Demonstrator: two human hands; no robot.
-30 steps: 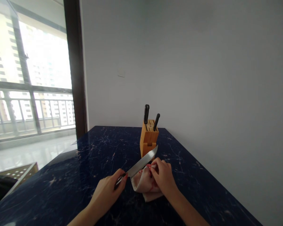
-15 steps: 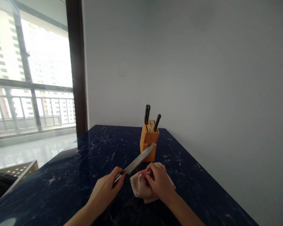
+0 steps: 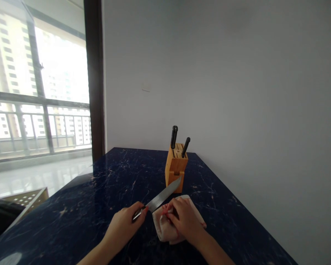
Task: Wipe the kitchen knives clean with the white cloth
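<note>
My left hand (image 3: 127,222) is closed around the dark handle of a kitchen knife (image 3: 164,194). Its bare blade slants up to the right, the tip in front of the knife block's lower face. My right hand (image 3: 186,219) pinches a fold of a pale cloth with red markings (image 3: 168,230), which lies bunched on the table just right of the blade. Behind the blade stands a wooden knife block (image 3: 176,165) with two black-handled knives in its top slots, one at the left (image 3: 174,137) and one at the right (image 3: 185,146).
Dark blue marbled table (image 3: 121,176) runs back to a grey wall (image 3: 237,92). Down at the left sits a perforated beige basket (image 3: 27,202) with dark fabric by it. A glass window (image 3: 63,73) is beyond, at the left.
The knife blade has tilted slightly lower, its tip dropping against the block's front. My right hand has shifted slightly down with the pinched cloth. The whole view has moved a little.
</note>
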